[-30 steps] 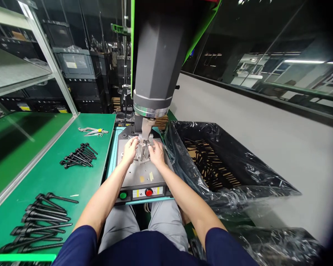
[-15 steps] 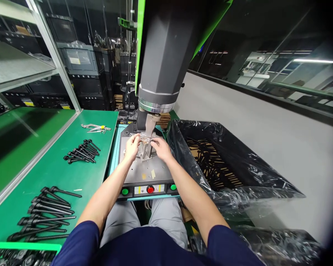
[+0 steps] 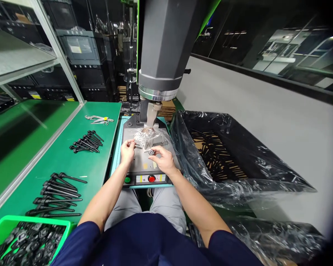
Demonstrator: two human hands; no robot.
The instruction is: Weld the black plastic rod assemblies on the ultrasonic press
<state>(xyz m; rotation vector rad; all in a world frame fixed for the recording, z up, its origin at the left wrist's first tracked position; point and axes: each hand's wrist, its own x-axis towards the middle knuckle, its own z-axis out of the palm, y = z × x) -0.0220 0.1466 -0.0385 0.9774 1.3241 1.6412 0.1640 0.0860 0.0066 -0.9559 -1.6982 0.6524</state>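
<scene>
My left hand (image 3: 128, 150) is at the left side of the metal fixture (image 3: 146, 144), its thumb and fingertips pinched. What lies between them, if anything, I cannot make out. In front of the fixture, my right hand (image 3: 163, 159) grips a small round dark part (image 3: 151, 152) with a grey centre between thumb and fingers. Crumpled clear plastic film (image 3: 144, 136) covers much of the fixture and spreads to its right. Just above the film is the press machine's pale metal tip (image 3: 152, 114), under the large grey head (image 3: 162, 44).
Black threaded rods with round heads (image 3: 59, 192) lie in groups on the green table (image 3: 100, 140), with pliers and hex keys (image 3: 99, 119) behind. A green bin (image 3: 69, 226) holds round black parts. At right stands a plastic-lined box (image 3: 233, 122) of dark rods. Red button (image 3: 151, 178) in front.
Both hands have come down and toward me from under the press tip. The round part now shows in my right hand, and the film lies over the fixture. The view has tilted down.
</scene>
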